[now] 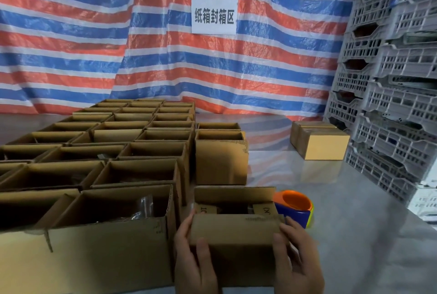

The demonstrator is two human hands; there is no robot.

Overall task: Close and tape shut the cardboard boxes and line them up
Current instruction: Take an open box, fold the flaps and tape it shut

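At the near edge of the tabletop (354,234), a small brown cardboard box (234,241) has its end flaps folded in, far flap standing, near flap half raised; left hand (194,260) and right hand (295,263) each keep a grip round one end. An orange-and-blue tape dispenser (295,208) sits just behind its right corner, rows of open boxes (132,152) crowd its left side, and stacked grey crates (390,81) stand far right. Long axis runs left to right, opening faces up.
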